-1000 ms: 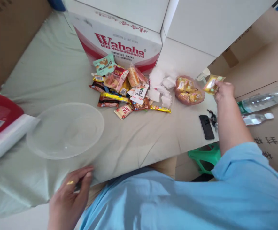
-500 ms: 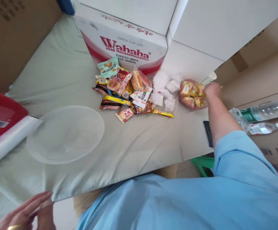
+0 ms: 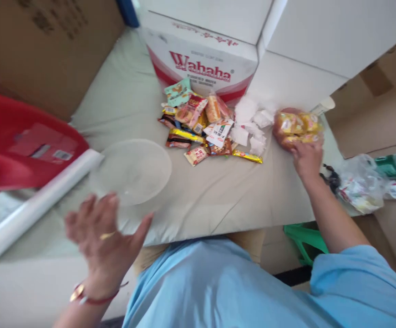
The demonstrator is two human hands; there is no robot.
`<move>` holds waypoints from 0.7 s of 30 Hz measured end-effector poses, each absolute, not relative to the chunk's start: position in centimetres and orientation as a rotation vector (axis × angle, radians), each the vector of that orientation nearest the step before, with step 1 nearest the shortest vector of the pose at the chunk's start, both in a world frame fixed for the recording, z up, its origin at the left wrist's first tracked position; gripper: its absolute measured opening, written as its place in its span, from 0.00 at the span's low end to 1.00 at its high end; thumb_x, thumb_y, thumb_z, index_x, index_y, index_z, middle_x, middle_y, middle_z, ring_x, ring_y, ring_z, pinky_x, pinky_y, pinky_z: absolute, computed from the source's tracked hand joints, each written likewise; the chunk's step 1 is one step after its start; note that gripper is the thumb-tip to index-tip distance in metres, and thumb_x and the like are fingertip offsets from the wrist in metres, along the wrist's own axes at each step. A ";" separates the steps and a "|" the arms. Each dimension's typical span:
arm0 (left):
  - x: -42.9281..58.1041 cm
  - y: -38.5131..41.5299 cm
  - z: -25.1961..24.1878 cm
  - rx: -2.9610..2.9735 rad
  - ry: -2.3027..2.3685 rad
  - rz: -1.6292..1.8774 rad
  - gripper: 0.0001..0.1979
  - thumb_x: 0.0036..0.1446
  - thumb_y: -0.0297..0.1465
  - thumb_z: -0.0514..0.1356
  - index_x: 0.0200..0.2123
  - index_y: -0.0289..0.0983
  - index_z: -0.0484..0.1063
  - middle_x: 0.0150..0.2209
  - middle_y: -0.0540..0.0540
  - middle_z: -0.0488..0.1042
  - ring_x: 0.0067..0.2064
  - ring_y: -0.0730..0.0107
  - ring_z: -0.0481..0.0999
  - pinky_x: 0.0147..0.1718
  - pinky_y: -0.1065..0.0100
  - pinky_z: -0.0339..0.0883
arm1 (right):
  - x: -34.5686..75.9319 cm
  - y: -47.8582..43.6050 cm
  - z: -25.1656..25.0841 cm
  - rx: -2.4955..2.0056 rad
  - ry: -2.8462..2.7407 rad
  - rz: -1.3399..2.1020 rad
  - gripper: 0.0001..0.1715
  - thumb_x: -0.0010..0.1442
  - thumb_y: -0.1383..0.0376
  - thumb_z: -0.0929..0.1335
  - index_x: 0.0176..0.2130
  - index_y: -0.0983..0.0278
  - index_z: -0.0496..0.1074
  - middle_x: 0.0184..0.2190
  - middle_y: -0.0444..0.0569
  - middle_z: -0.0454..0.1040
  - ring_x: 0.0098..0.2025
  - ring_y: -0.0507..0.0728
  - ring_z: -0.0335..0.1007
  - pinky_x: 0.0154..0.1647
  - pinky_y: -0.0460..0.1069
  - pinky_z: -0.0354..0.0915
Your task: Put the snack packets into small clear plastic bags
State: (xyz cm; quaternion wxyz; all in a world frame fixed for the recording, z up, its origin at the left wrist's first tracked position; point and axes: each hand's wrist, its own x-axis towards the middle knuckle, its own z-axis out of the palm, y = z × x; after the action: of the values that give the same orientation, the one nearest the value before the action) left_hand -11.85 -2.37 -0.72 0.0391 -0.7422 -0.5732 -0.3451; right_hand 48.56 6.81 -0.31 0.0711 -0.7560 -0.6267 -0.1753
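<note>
Packets of golden colour already together inside reddish bowl; other snacks left in loose pile on counter. Right hand at bowl's near side, cannot tell if grasping; left hand spread wide, holding nothing, near clear round disc.

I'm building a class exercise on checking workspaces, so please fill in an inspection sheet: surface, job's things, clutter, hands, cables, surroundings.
Surface: pale cloth, creased.
Job's things: yellow packets in a reddish bowl; translucent disc on the cloth.
Clutter: piled snack packets; white roll; plastic bag.
Hands: right hand at the bowl's near side, grip unclear; left hand open, fingers spread, near the disc.
Cables: nothing seen.
Surroundings: Wahaha carton behind the pile; green stool.
</note>
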 end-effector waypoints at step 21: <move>-4.4 -0.8 2.9 -3.178 -0.965 -0.822 0.16 0.68 0.21 0.53 0.52 0.39 0.75 0.43 0.45 0.83 0.48 0.62 0.80 0.57 0.55 0.69 | 30.3 -7.9 -0.7 -1.649 -1.710 0.200 0.14 0.69 0.70 0.66 0.46 0.58 0.79 0.39 0.50 0.82 0.40 0.56 0.80 0.42 0.51 0.76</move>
State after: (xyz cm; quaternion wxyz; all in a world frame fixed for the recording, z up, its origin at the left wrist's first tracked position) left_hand -4.37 -0.84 2.86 -0.1396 -0.9198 -0.2793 -0.2378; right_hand 30.26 -7.94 -0.74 0.3696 -0.6428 -0.6665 0.0778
